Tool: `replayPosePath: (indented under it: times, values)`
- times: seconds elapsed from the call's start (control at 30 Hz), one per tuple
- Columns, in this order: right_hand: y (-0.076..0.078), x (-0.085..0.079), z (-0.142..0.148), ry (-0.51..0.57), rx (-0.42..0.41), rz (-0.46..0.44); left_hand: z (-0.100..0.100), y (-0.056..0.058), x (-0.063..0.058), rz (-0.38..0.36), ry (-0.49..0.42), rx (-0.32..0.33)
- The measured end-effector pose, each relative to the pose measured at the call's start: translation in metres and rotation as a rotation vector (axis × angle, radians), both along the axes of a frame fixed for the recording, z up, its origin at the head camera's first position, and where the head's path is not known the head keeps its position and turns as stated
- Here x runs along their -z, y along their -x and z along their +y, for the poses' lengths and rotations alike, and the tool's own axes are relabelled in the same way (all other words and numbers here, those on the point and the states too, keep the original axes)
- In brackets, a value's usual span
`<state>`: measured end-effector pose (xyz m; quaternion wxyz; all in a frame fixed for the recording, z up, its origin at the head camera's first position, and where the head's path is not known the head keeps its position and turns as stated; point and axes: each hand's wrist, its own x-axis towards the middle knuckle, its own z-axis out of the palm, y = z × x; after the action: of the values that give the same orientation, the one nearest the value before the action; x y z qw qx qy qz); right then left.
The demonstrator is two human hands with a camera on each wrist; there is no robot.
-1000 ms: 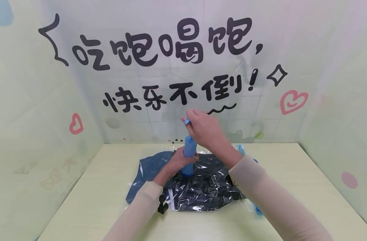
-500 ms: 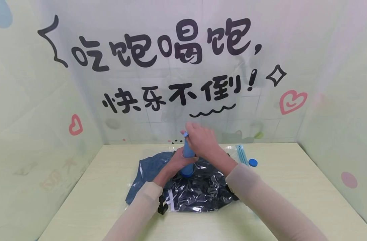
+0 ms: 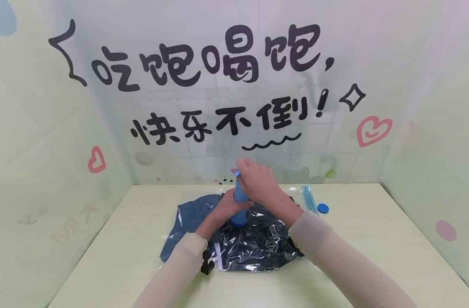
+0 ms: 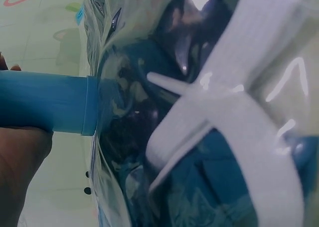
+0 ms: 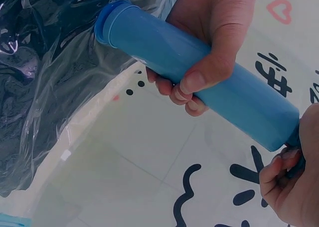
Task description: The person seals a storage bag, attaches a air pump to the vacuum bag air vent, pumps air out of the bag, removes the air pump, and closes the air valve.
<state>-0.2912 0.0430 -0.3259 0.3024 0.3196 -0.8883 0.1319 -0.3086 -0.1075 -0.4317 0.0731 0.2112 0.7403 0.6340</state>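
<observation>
Behind the pale wood-grain tabletop we see a whitish backdrop printed with bold black Chinese lettering and pink hearts. On the tabletop we have a clear plastic storage bag, lying flat and wrinkled over black fabric and, toward its left side, dark blue fabric. We find the blue hand pump standing nearly upright on the bag, its wide lower end touching the plastic.

Our person's left hand is wrapped round the middle of the barrel, thumb on one side and fingers on the other. Above it, the right hand is clamped on the pump's handle, which we see sitting close to the barrel's top. Both arms come in from the near side in cream sleeves.

Near the left sleeve we make out a small black object and, just beside it, a white strip; we cannot tell whether that strip lies under the plastic. Past the bag's right side we spot a round blue cap, near a light-blue strip.
</observation>
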Motion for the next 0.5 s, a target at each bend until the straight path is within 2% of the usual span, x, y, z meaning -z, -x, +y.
replayPosePath:
  times: [0.13,0.27,0.37,0.5]
  values:
    - [0.001,-0.005,0.000,-0.055,0.011,-0.005,0.000,0.000,0.001,0.002,0.005,-0.006]
    - [-0.001,-0.018,0.002,-0.092,0.029,-0.050,0.001,0.002,0.001,0.010,0.019,-0.014]
    - [-0.002,-0.034,0.004,-0.059,0.015,-0.061,0.002,0.003,0.000,0.002,0.045,-0.031]
    - [-0.001,-0.055,0.008,0.033,-0.010,0.018,0.002,0.003,-0.001,-0.014,0.068,-0.046]
